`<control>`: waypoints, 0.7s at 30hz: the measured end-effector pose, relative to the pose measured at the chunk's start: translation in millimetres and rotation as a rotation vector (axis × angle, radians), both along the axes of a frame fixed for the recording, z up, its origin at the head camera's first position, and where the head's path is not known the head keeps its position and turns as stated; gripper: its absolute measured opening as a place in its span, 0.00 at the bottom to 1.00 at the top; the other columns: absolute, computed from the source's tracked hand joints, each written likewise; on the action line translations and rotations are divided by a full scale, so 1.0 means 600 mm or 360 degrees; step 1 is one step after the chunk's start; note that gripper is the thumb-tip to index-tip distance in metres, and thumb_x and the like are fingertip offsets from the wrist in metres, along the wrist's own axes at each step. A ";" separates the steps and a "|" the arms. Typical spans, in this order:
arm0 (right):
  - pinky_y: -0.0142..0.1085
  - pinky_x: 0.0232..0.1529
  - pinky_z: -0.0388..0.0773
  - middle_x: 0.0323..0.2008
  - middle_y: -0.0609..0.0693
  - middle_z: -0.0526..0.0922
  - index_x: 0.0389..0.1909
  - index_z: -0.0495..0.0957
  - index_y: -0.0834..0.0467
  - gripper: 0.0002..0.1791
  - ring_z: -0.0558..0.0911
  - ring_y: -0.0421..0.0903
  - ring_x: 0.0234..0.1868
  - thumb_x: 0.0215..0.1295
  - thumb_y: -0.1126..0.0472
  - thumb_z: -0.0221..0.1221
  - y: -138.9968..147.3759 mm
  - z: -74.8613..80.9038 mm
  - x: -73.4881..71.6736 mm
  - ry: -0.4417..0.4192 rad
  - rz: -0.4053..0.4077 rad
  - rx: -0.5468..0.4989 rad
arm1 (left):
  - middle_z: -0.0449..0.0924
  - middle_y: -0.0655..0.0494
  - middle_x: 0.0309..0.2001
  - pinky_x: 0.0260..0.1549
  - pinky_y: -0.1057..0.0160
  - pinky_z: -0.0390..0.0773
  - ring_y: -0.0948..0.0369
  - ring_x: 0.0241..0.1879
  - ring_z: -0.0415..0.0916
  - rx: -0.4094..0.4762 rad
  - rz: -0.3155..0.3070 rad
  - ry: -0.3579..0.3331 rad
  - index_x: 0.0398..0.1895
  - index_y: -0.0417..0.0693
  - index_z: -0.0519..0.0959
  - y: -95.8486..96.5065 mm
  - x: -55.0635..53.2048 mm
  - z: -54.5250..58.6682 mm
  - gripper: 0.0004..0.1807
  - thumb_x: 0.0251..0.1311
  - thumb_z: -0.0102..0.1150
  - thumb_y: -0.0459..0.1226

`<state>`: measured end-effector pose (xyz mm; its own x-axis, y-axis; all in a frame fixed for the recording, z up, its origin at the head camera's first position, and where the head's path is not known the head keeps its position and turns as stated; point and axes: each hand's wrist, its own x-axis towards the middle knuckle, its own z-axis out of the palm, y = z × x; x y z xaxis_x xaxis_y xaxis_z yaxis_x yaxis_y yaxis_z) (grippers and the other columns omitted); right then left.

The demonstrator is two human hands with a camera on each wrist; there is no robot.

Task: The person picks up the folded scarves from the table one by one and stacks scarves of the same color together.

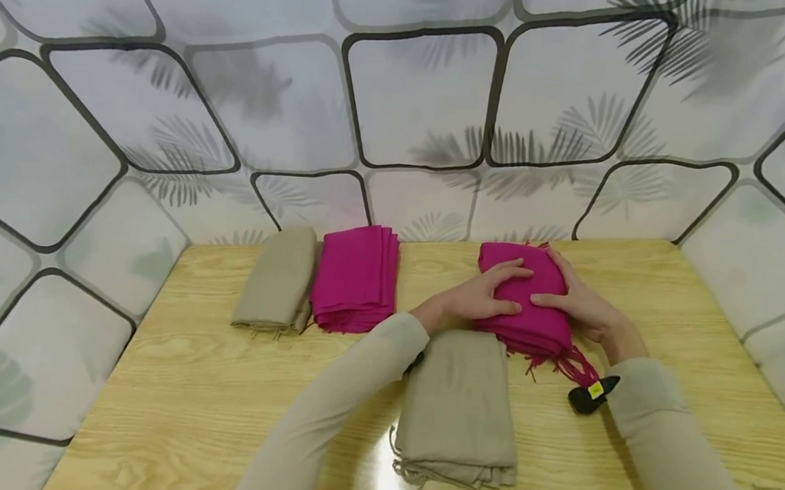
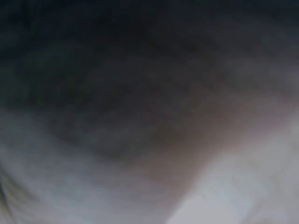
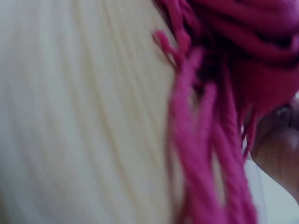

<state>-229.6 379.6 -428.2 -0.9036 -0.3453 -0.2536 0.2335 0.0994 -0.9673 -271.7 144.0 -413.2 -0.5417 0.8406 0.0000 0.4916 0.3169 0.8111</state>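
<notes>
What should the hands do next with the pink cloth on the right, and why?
Perhaps the right hand should tuck in the fringe, because strands trail loosely from the near right corner of the right pink cloth, while the left hand rests on it and could steady it.

Pink cloth (image 1: 535, 324) pt-hidden by hands (image 1: 482, 290) (image 1: 587, 303), L wrist view blurred.

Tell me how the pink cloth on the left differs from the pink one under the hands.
The left hand and right hand rest on the right pink cloth; neither touches the left pink cloth. The right pink cloth trails long fringe; the left pink cloth shows hardly any. Both are folded and lie on the table.
</notes>
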 end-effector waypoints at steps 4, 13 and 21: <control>0.32 0.48 0.78 0.78 0.57 0.30 0.78 0.25 0.35 0.54 0.56 0.55 0.69 0.71 0.65 0.55 -0.012 -0.007 0.002 -0.0083 -0.0108 -0.0137 | 0.43 0.52 0.80 0.72 0.63 0.50 0.62 0.78 0.38 0.0036 -0.0034 -0.0083 0.73 0.47 0.65 -0.005 0.002 0.003 0.30 0.69 0.58 0.38; 0.29 0.49 0.74 0.78 0.54 0.25 0.78 0.25 0.35 0.52 0.47 0.58 0.73 0.69 0.65 0.51 -0.053 0.007 0.008 -0.0192 -0.0277 -0.0384 | 0.58 0.63 0.76 0.64 0.66 0.62 0.70 0.71 0.52 0.0307 0.0227 -0.0481 0.66 0.52 0.75 -0.020 -0.001 0.007 0.24 0.66 0.61 0.37; 0.29 0.51 0.72 0.78 0.54 0.30 0.79 0.29 0.34 0.50 0.45 0.55 0.73 0.70 0.66 0.50 -0.063 0.013 0.010 -0.0113 -0.0251 -0.0385 | 0.56 0.55 0.77 0.69 0.64 0.57 0.65 0.75 0.49 0.0211 0.0150 -0.0090 0.64 0.48 0.76 -0.027 -0.001 0.010 0.23 0.67 0.61 0.39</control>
